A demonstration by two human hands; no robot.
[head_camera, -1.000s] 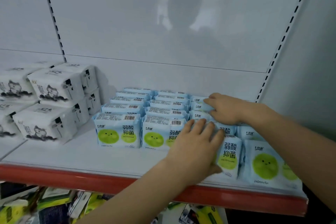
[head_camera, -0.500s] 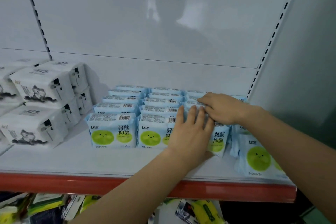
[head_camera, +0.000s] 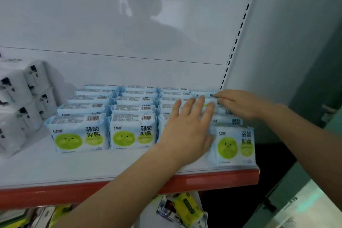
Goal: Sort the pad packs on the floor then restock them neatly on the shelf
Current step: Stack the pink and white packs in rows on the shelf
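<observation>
**Blue Packs Being Lined Up on the Shelf**

The blue pad packs (head_camera: 132, 131) are stood in rows on the white shelf (head_camera: 55, 168), which has a red front edge. Three rows are seen on the left, and a fourth row (head_camera: 232, 143) is set at the right end, a little nearer the front edge than the others. White packs (head_camera: 20, 102) are piled at the far left.

The left hand (head_camera: 187, 127) is laid flat over the third row, with its fingers straight and spread. Nothing is gripped by it; the packs are only pressed on. The right hand (head_camera: 238, 103) is placed on the tops of the back packs in the fourth row. Its fingers are bent down over a pack, but whether a pack is pinched cannot be told, because that part is blurred.

The packs are judged to be light and soft, with smooth, slippery wrappers. They can likely be squashed, and a row may be knocked over if it is pushed hard. A pack is best taken by its two flat sides, or a whole row is best slid from the front pack while the tops are steadied.

More packs are seen below the shelf, so the job is thought to be not yet finished.
</observation>
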